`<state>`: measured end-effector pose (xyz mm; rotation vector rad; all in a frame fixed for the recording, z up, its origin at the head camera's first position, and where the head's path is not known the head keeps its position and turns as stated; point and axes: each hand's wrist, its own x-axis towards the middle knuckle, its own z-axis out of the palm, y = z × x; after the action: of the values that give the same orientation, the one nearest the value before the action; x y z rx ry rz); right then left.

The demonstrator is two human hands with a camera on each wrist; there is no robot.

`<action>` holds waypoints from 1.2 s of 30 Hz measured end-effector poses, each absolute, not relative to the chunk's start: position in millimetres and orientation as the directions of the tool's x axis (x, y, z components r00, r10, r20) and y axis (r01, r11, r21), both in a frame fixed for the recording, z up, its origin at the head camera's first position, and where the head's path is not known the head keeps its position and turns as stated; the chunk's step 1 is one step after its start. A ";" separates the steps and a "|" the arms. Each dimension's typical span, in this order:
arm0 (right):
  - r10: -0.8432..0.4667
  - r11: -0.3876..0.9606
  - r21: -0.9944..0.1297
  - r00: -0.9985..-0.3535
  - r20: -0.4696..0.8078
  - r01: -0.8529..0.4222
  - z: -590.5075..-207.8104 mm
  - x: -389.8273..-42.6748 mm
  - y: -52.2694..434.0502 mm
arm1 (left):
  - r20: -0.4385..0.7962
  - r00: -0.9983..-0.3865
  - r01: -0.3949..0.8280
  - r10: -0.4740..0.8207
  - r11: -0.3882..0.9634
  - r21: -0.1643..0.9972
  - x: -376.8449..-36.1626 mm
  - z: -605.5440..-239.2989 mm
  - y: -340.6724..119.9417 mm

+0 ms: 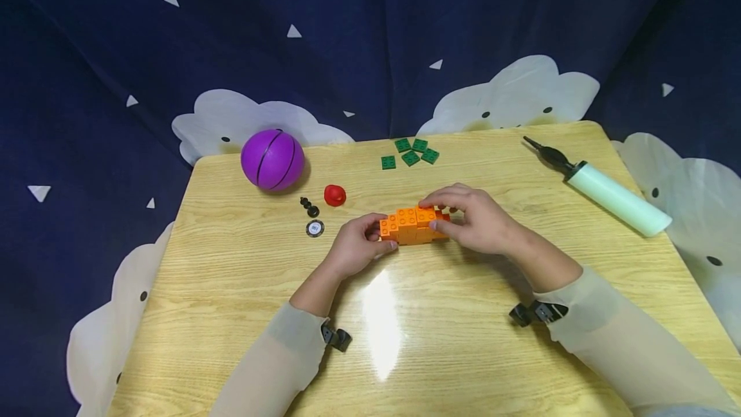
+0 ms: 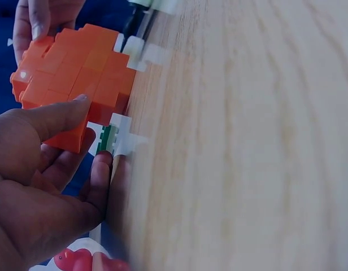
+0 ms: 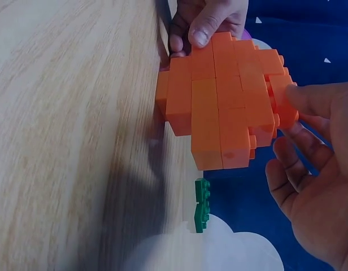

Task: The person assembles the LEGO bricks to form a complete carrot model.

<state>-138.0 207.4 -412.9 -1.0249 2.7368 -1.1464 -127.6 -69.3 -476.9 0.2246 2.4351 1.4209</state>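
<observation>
A stepped block built of orange toy bricks point(image 1: 408, 235) stands between both hands over the table's middle. My left hand point(image 1: 360, 244) grips its left end, thumb on the near face and fingers behind, as the left wrist view shows. With thumb and fingers my right hand point(image 1: 477, 219) pinches an orange brick point(image 3: 285, 104) at the top of the build. A narrow gap shows between that brick and the bricks beneath it in the right wrist view. Studs show along the stepped edges, and the broad face is smooth with seams.
Several flat green bricks point(image 1: 410, 158) lie at the back. To the left are a purple ball point(image 1: 273, 160), a small red hat-shaped piece point(image 1: 334, 195), a black chess piece point(image 1: 310, 207) and a poker chip point(image 1: 315, 228). A pale green hand pump point(image 1: 618, 198) lies at right.
</observation>
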 end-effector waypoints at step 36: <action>-0.578 0.535 -0.629 -0.787 0.216 -0.565 -419.9 -141.1 209.7 | -0.178 -0.950 -0.025 0.255 0.508 0.861 -126.8 -475.4 -67.8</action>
<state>-141.1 209.7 -419.9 -1.0184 2.7360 -1.1106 -126.8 -67.8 -475.4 0.1943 2.4715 1.4170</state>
